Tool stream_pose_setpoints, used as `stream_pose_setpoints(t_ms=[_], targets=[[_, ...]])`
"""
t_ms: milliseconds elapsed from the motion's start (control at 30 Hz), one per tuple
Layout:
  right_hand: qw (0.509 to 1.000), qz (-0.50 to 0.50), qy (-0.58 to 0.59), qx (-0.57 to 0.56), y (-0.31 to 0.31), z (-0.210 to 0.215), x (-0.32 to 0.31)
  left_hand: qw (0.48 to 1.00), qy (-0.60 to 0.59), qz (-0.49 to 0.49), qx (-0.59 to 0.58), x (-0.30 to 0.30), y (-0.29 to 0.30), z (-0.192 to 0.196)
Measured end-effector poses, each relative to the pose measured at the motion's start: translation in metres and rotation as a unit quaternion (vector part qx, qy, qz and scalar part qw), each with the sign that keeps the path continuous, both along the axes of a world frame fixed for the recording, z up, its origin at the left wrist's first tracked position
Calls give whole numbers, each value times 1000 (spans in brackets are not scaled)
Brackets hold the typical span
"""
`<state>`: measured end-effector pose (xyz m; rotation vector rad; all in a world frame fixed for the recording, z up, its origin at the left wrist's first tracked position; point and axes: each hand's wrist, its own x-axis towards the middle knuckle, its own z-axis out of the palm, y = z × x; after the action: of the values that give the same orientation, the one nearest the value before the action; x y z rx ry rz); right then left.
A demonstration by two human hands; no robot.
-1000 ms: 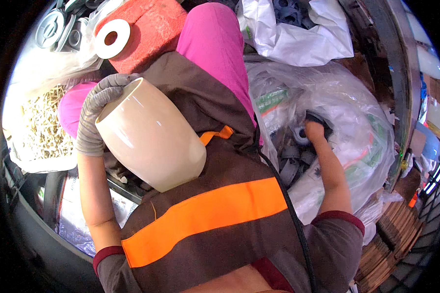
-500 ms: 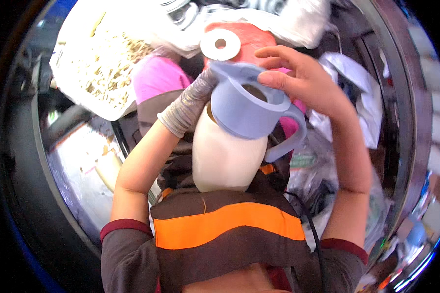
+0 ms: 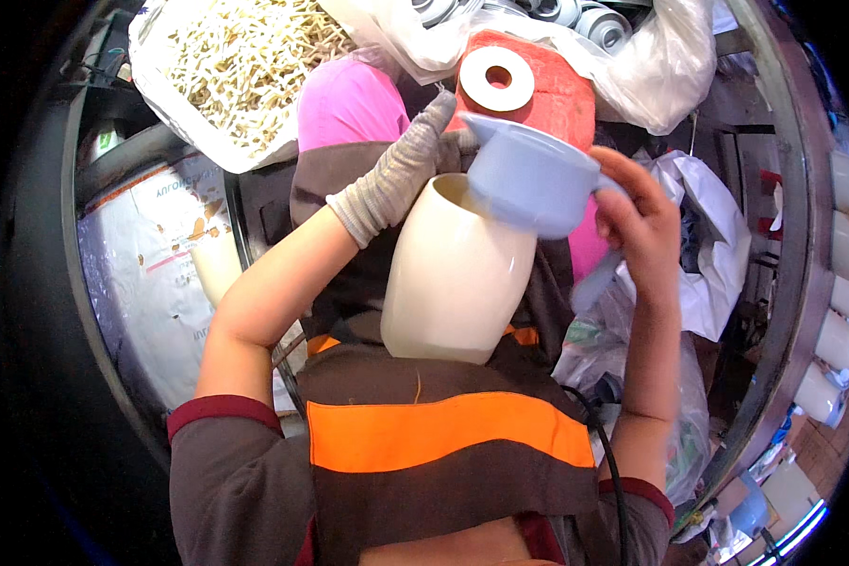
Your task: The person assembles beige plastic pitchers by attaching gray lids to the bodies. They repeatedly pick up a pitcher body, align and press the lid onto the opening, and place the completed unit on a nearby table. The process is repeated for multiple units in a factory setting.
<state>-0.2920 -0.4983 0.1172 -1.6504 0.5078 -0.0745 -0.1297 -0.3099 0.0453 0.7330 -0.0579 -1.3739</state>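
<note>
A glossy cream jug body (image 3: 457, 274) leans in my lap with its round mouth facing up and away. My left hand (image 3: 401, 170), in a grey knitted glove, is at the far left of that mouth, its fingers partly hidden behind the body. The blue jug collar (image 3: 533, 174), with a spout and a blurred handle (image 3: 599, 281), is tilted over the right side of the mouth. My bare right hand (image 3: 643, 212) grips its right side with curled fingers. Whether collar and body touch, I cannot tell.
A white sack (image 3: 255, 85) of small pale pieces lies at far left. Beyond the jug, a white ring (image 3: 497, 80) rests on a red pad (image 3: 571, 99). Grey round parts (image 3: 604, 28) fill a plastic bag (image 3: 665, 85). A dark metal frame (image 3: 788, 141) runs along the right.
The blue collar has shifted right and tipped, uncovering more of the body's mouth. My right hand went from the collar's top to its right side. My left thumb now points up.
</note>
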Motion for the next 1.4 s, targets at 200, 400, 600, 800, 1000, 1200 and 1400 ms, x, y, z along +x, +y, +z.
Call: stream_pose_setpoints(t_ms=[200,400,600,800,1000,1200,1400], targets=[[996,-1,80,32,6,1,21,994,25,89,51,0,-4,-9],[998,-17,61,-23,20,3,18,996,63,64,15,-2,0,-2],[994,-34,78,-64,21,7,17,999,10,43,-6,-5,-1,0],[994,-14,67,-82,23,-4,13,998,-59,-6,-17,-14,6,6],[989,-23,57,-134,35,-8,2,991,-95,-90,4,-13,16,13],[976,16,10,-219,27,-21,-6,980,-191,-55,-4,-19,17,7],[974,41,3,-221,24,-25,4,980,-195,-49,5,-18,18,-4]])
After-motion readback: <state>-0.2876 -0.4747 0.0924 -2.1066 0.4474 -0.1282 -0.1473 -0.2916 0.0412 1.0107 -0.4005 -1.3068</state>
